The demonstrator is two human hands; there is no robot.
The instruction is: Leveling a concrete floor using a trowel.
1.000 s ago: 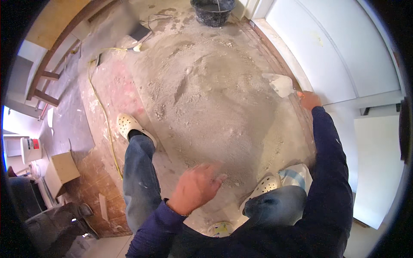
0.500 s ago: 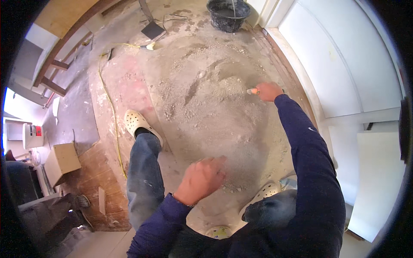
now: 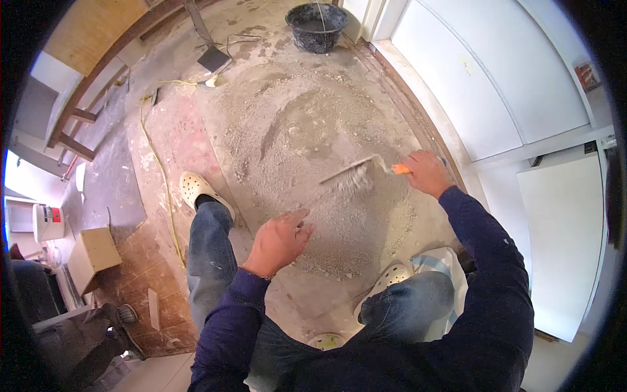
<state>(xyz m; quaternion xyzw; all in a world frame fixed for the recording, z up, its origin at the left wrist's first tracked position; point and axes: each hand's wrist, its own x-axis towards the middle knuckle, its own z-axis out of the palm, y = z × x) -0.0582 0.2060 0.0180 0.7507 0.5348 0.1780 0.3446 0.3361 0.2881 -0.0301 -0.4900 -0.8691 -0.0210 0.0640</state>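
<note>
In my right hand point(image 3: 428, 173), fingers wrapped round the orange handle, is a trowel point(image 3: 375, 159) with a bent metal neck. Its narrow blade is tilted over the heap, and pale powder slides or falls off it, smeared by motion. Below spreads a low, round heap of grey-brown dry powder point(image 3: 313, 124) with small lumps, lying directly on the floor. My left hand point(image 3: 277, 243) hovers by the heap's near left edge, fingers apart and holding nothing.
A black bucket point(image 3: 317, 42) stands at the back. A yellow cable point(image 3: 160, 163) runs along the floor to the left. My feet, in cream clogs point(image 3: 194, 187), flank the heap's near side. White panels point(image 3: 470, 78) line the right. A wooden box point(image 3: 98, 255) and white tub point(image 3: 49, 222) are far left.
My right hand has moved nearer, and the trowel's blade now shows above the heap, shedding powder. My left hand has moved left and forward, its fingers spread. The view has shifted slightly.
</note>
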